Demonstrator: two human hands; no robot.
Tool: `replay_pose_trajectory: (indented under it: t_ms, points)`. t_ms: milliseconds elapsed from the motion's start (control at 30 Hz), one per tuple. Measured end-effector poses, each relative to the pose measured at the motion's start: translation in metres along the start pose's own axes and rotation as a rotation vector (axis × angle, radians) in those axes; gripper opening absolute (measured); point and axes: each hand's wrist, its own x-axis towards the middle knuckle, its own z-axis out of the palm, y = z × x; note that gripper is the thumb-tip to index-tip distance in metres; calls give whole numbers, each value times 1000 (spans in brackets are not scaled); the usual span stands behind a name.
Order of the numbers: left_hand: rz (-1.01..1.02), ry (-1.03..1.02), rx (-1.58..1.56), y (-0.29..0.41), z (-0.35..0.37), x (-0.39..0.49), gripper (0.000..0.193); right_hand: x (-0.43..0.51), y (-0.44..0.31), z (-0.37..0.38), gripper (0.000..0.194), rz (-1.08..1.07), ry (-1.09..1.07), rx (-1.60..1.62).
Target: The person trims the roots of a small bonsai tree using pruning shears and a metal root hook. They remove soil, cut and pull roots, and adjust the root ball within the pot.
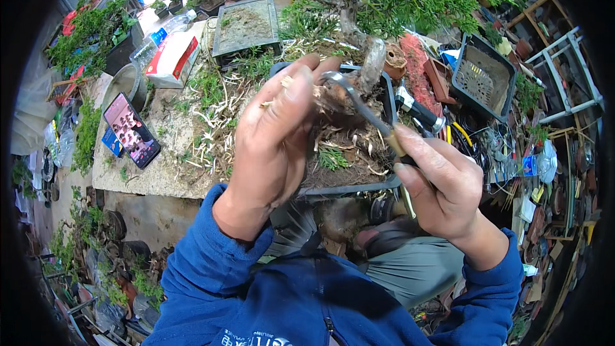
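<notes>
A metal carving tool with a hooked, looped tip (336,78) is in my right hand (442,182), pinched at its handle between thumb and fingers. Its tip meets the stripped, brown wood (338,101) at the base of a juniper bonsai (372,65). My left hand (276,139) is raised against the left side of that wood, with pale wood shreds on its thumb and fingers. Its inner fingers are hidden, so I cannot tell whether they grip. The tree stands in a dark plastic tray (348,190) of soil, roots and green clippings.
Pale wood shavings (211,129) litter the stone slab (149,173). A lit phone (132,129) leans at the left, near a tissue pack (173,60) and a grey pot (126,84). Right of the tray are a black cylindrical tool (423,113) and an empty plastic basket (485,77).
</notes>
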Motion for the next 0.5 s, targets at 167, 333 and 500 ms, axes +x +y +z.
replay_pose_trajectory:
  t_ms: [167, 333, 500]
  points:
    - [-95, 26, 17, 0, 0, 9, 71, 4, 15, 16, 46, -109, 57, -46]
    - [-79, 47, 11, -3, -4, 11, 71, 7, 22, 21, 46, -147, 81, -66]
    - [-84, 41, -138, -5, -10, 13, 70, 7, 22, 17, 43, -109, 4, -102]
